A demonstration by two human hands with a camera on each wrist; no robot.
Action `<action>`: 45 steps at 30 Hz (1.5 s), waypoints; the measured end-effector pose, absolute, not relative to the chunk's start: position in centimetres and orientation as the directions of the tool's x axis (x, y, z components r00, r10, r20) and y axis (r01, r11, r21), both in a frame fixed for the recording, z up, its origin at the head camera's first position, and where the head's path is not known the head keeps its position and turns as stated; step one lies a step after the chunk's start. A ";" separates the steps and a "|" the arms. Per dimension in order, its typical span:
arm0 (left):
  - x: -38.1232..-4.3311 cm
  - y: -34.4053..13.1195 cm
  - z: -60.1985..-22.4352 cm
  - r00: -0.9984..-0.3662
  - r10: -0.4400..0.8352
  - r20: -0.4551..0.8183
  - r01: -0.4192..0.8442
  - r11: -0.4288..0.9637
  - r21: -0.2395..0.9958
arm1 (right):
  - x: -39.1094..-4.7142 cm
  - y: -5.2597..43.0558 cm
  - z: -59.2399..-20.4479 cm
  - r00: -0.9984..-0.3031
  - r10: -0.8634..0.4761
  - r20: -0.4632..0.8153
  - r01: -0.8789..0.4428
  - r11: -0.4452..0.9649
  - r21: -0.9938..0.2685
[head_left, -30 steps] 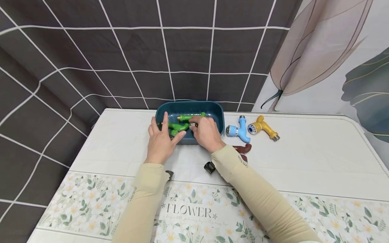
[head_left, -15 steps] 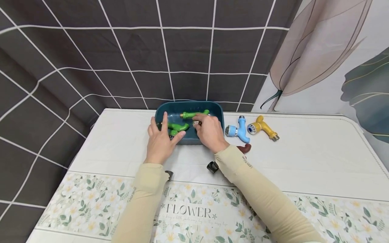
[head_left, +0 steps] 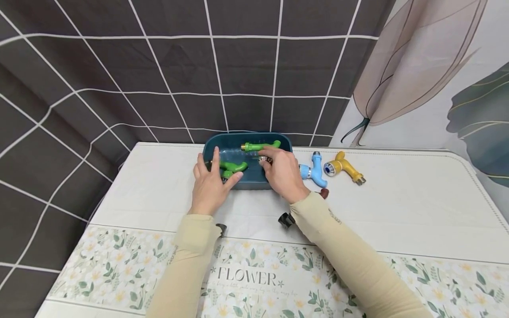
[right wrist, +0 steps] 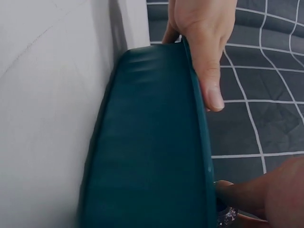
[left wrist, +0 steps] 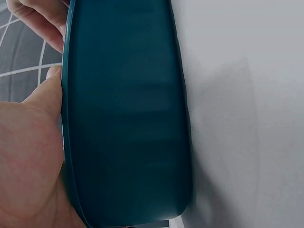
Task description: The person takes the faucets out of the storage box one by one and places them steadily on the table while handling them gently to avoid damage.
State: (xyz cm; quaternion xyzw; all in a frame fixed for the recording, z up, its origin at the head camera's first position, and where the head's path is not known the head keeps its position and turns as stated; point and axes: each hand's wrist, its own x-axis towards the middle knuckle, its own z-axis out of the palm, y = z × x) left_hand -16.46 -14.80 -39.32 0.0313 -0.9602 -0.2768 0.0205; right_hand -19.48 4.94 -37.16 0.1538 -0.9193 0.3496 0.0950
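A dark teal bin (head_left: 250,184) stands at the table's back edge. My right hand (head_left: 284,172) reaches over its near wall and pinches the silver-ringed knob of a green tap (head_left: 260,146), whose brass threaded end points left. My left hand (head_left: 210,187) rests at the bin's left end, fingers fairly straight and spread, thumb along the near rim. Beneath it lies another green tap (head_left: 234,167), partly covered. Both wrist views mostly show the bin's outer wall (left wrist: 128,114); in the right one, a bit of the silver knob (right wrist: 227,216) appears beside the fingers.
Right of the bin lie a blue tap (head_left: 318,171), its knob partly behind my right hand, and a yellow tap (head_left: 345,168). A brown tap (head_left: 324,193) is mostly hidden under my right forearm. A dark tile-patterned curtain (head_left: 250,66) hangs behind the table.
My right hand has moved right and slightly away, carrying the green tap along inside the bin toward its back right corner. The left hand has stayed in place.
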 end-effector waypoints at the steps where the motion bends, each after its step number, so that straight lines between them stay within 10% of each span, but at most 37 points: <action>1: -16.5 -14.8 -39.3 -0.997 -0.071 0.022 -0.049 0.845 0.532 | -19.4 5.1 -37.1 -0.931 -0.219 0.292 -0.358 0.704 -0.613; 45: -16.4 -14.9 -39.3 -0.997 -0.068 0.044 -0.034 0.842 0.539 | -15.9 11.5 -35.6 -0.872 -0.208 0.443 -0.448 0.704 -0.552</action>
